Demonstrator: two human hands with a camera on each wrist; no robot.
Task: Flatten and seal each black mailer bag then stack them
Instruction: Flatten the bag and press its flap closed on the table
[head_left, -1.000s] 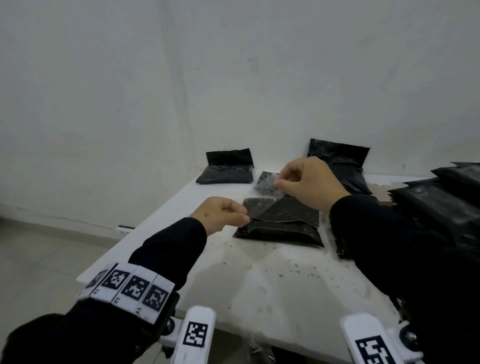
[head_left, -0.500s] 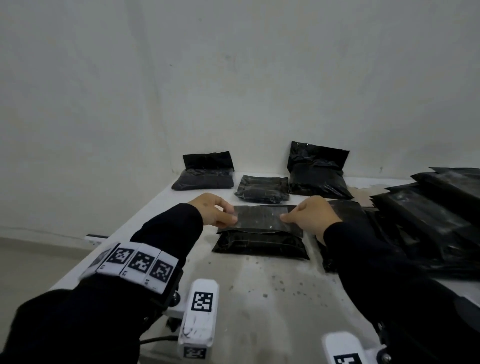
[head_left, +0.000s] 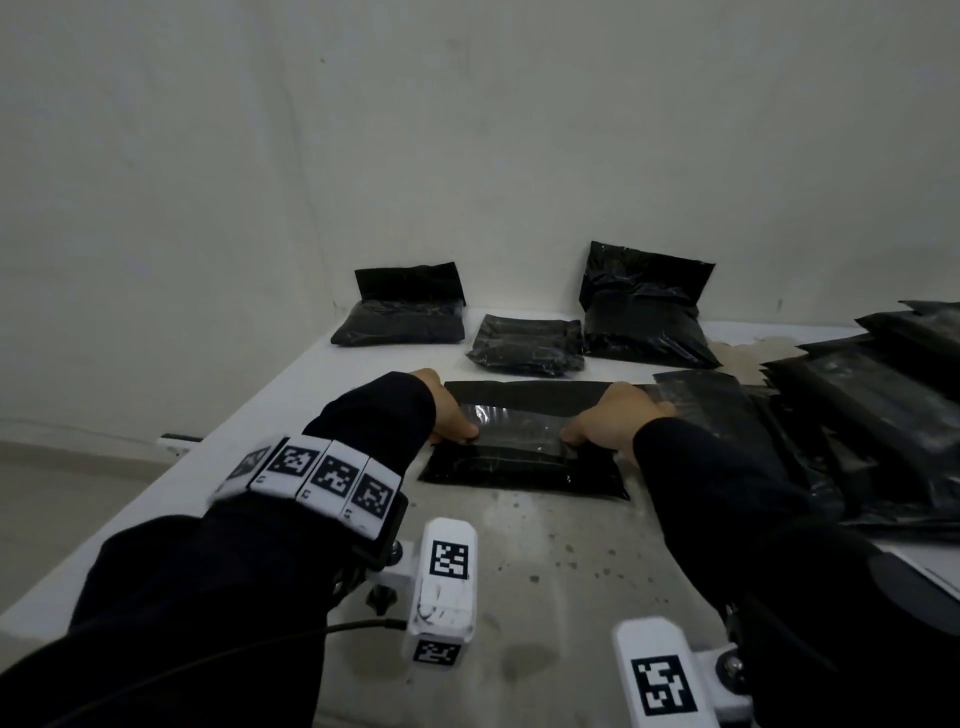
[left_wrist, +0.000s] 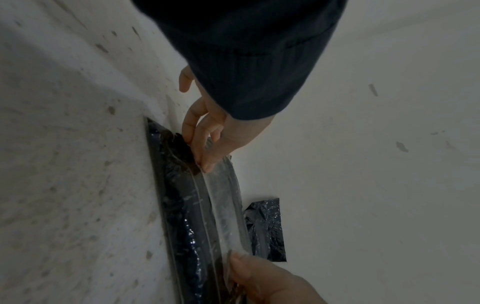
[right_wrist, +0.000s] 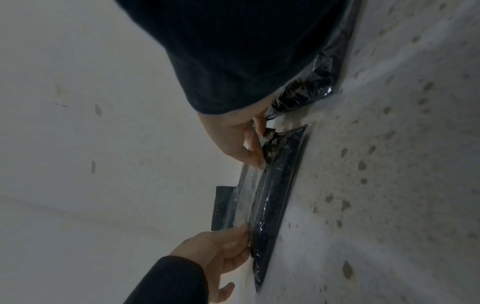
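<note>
A person's two hands work the closing flap of a black mailer bag lying flat near the middle of a speckled white desk. The left hand pinches the flap's left end between thumb and fingertips; the right hand pinches its right end the same way. In the left wrist view the glossy flap arches just above the bag, with the fingers curled on its corner, so the seal looks not yet pressed down.

Along the far edge, three more black bags wait: one at far left with its flap standing up, a smaller one in the middle, and a bulkier one leaning against the wall. The two with raised tops appear still unsealed; whether the middle one is closed cannot be told.

At right, a pile of flat black mailers overlaps untidily, probably the stack in progress. Judging by the layout, the job is partway done: this bag needs its flap pressed shut and moved to the pile, then the far three remain.
</note>
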